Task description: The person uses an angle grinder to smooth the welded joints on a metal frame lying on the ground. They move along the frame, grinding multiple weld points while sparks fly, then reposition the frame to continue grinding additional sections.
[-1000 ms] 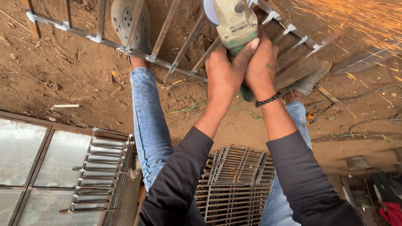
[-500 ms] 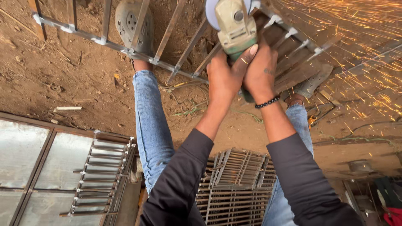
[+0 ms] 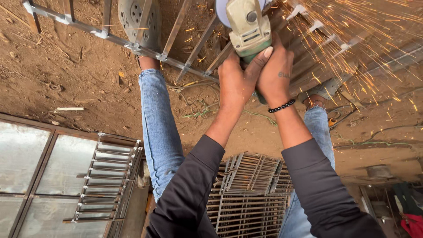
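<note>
Both hands grip a beige and green angle grinder (image 3: 247, 27) held out over a metal grille frame (image 3: 110, 37) lying on the dirt ground. My left hand (image 3: 238, 79) wraps the grinder body from the left. My right hand (image 3: 275, 72), with a black bead bracelet at the wrist, holds it from the right. Orange sparks (image 3: 352, 39) spray to the right from the disc. My left foot in a grey perforated clog (image 3: 139, 22) stands on the frame's bars. My legs wear blue jeans.
A stack of welded metal grilles (image 3: 246, 194) lies between my legs. A smaller barred grille (image 3: 103, 176) and a glazed window frame (image 3: 35, 167) lie at the lower left. Cables and wood scraps litter the dirt at right.
The spark spray has grown wider and denser to the right. The grinder and both hands have stayed over the same spot of the frame.
</note>
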